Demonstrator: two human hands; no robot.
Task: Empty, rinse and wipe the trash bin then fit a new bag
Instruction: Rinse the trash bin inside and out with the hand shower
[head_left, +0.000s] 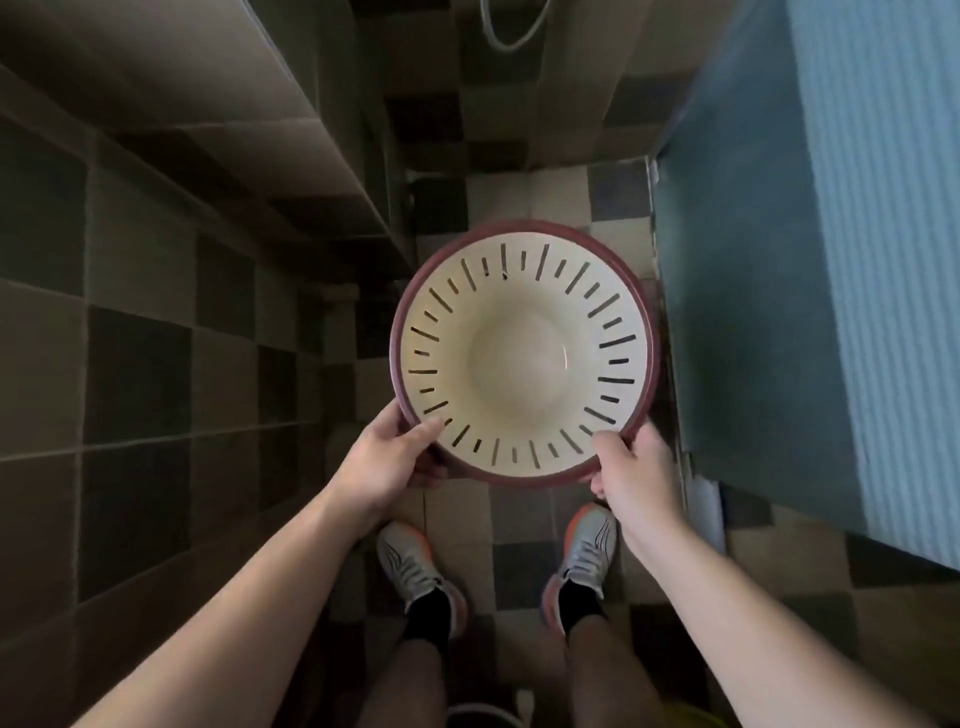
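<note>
Bin (524, 358) (slotted, empty) gripped between hands: left (387, 457), right (636, 475).

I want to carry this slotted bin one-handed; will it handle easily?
Probably light: the bin looks empty and thin-walled with slots. It seems rigid, holding its round shape between the left hand and right hand. A glossy inside suggests it could slip if wet.

Cream bin (524, 358) with dark slits and maroon rim; brown-and-beige checkered floor (524, 525); blue door (831, 260).
</note>
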